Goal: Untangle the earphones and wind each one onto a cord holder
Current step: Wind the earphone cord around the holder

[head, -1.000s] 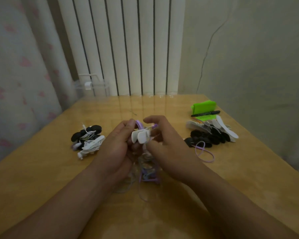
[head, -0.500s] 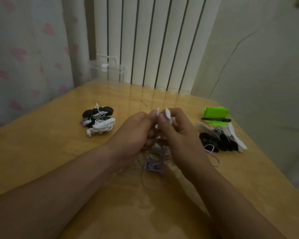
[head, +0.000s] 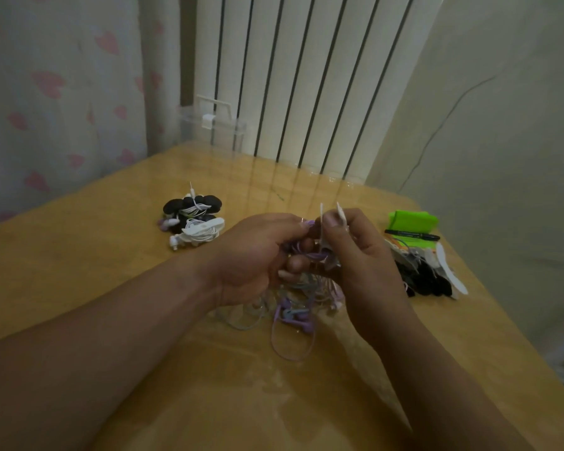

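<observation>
The white cord holder [head: 321, 219] stands upright between both hands, its tips pinched in the curled right hand [head: 362, 258]. The left hand [head: 258, 252], just left of the holder, curls round the purple earphone cord [head: 316, 255]. Below the holder the slack hangs thin and limp (a loose tangle) onto the table [head: 111, 255].

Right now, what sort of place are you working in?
Most likely a room in a home. A wooden table stands in a corner, a curtain with pink print hangs at the left, and what looks like a white column radiator stands behind the table.
</observation>
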